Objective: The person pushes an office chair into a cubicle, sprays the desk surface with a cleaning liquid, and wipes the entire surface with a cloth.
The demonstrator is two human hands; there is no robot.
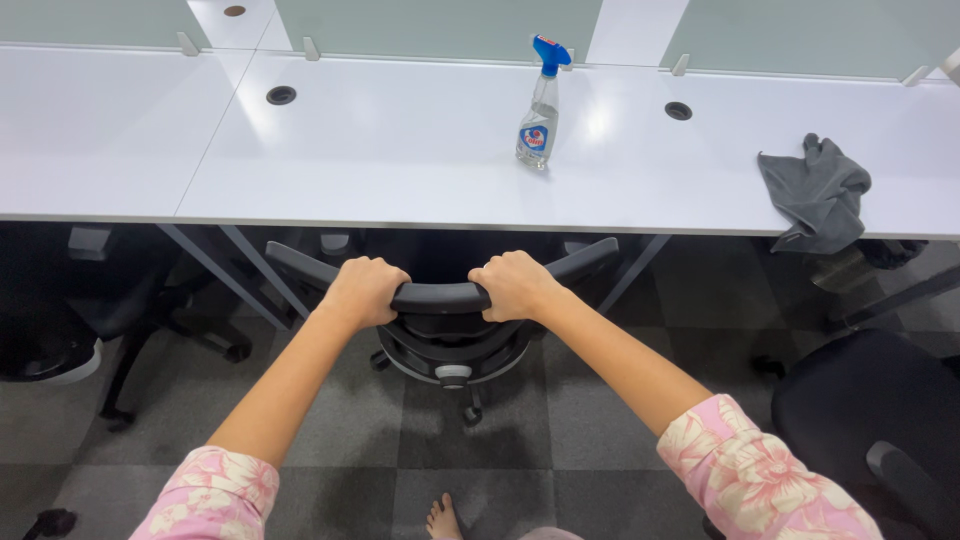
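White desk [400, 170] ran across the top of the view, grey carpet tiles below. Both hands were wrapped around the black chair's backrest top [440, 297]: left hand [362, 290] and right hand [515, 284] with fingers curled tight over the bar between them. Chair sat just under the desk edge, beyond the knuckles. Spray bottle [540, 105] and grey cloth [818, 192] sat further out on the desk, untouched. Looked like the chair-shifting step; rolling it would need an even grip on both sides.

The black office chair [445, 330] stands upright on the grey carpet floor [560, 420], its seat tucked under the front edge of the white table [400, 160]. Its curved backrest top faces the camera, and its wheeled base shows below.
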